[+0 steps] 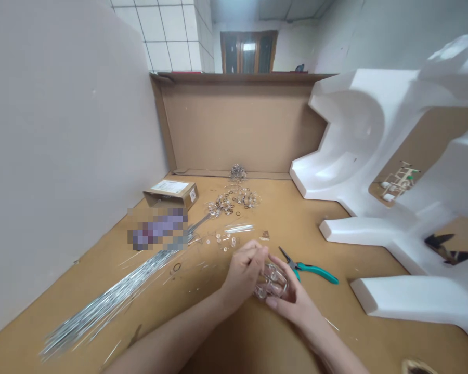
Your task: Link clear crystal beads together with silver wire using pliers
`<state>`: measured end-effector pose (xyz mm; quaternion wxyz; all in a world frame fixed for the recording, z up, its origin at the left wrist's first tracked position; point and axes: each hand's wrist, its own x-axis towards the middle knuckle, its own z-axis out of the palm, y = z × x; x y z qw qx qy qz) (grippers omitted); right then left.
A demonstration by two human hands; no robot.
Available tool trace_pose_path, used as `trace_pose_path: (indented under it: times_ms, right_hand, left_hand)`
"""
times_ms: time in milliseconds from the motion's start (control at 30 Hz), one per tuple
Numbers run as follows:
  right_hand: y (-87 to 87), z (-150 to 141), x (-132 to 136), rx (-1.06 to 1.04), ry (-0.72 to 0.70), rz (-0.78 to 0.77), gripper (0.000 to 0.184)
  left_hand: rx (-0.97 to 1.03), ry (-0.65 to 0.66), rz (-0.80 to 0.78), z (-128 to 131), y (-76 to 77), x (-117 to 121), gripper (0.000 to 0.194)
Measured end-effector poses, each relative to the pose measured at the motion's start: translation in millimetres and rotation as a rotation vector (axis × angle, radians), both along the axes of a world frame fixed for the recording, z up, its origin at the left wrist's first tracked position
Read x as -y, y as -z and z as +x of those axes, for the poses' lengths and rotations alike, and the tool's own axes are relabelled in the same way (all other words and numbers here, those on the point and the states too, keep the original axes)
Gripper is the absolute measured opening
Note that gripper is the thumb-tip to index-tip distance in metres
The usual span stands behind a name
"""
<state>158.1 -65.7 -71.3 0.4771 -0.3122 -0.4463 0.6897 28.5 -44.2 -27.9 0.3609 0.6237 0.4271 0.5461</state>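
My right hand [296,298] is closed around a small rounded piece of clear beads and shiny wire [273,284], with the thumb in front and the fingers curled behind. At its upper left edge, my left hand [244,270] is pinched shut; what sits between those fingertips is hidden. Just right of my hands lies a pair of needle-nose pliers [316,270] with teal handles, jaws pointing up and left. Beyond my left hand are several small clear beads [225,249] and a few short straight silver wires [239,228].
A long bundle of silver wires [113,298] stretches across the left. Farther back are dark rings and clear pieces [218,205], a wire tangle [237,172] and an open cardboard box [171,193]. White foam packaging [405,298] edges the right; a cardboard wall [242,124] stands behind.
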Motion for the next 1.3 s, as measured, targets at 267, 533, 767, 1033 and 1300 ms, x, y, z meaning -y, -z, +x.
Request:
trace_pose_path:
  times_ms: [267, 533, 767, 1033, 1300]
  right_hand:
    - [-2.9, 11, -6, 0.235, 0.18, 0.137, 0.051]
    - [9.0, 11, -8, 0.396, 0.372, 0.273, 0.037]
    - [15.3, 7, -5, 0.465, 0.449, 0.352, 0.025]
    - [13.8, -6, 9, 0.159, 0.314, 0.089, 0.045]
    - [4.5, 6, -3, -0.238, 0.049, -0.296, 0.041]
  left_hand:
    - [0.67, 0.128, -0.646, -5, 16.3, -26, 0.048]
    - [0.832, 0.297, -0.943, -6, 22.6, -28, 0.046]
    - [0.73, 0.092, -0.662, 4, 31.1, -24, 0.051]
    - [0.603, -0.18, -0.364, 6, 33.9, -25, 0.055]
    - [0.355, -0.191, -0.133, 5, 30.6, -20, 0.049]
